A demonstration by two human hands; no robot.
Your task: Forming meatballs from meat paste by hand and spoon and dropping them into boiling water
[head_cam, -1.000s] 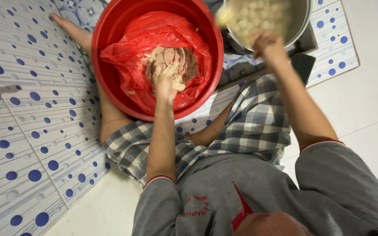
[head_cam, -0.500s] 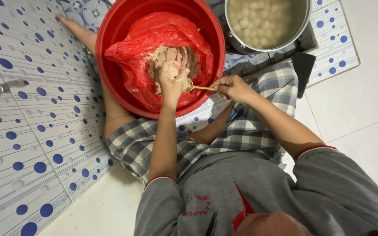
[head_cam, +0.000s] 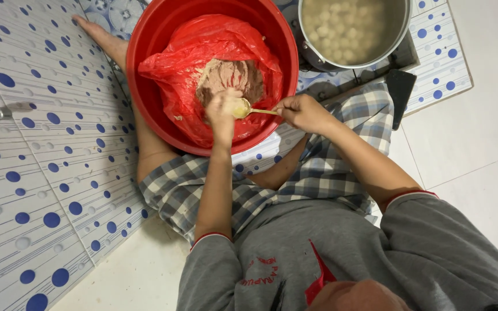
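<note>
I see a white tile floor [head_cam: 479,150] carrying a mat [head_cam: 36,173], white with blue dots, spread across the left and running behind to the top right. On the mat sit 1 red basin [head_cam: 145,63] and 1 steel pot [head_cam: 353,55], just beside each other. My legs rest there too.

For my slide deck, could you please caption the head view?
Left hand squeezes paste over a round red plastic basin while right hand scoops with a metal spoon.

Basin [head_cam: 145,69] top & pot [head_cam: 402,34] rim cut off; spoon [head_cam: 243,108] bowl partly hidden.
</note>
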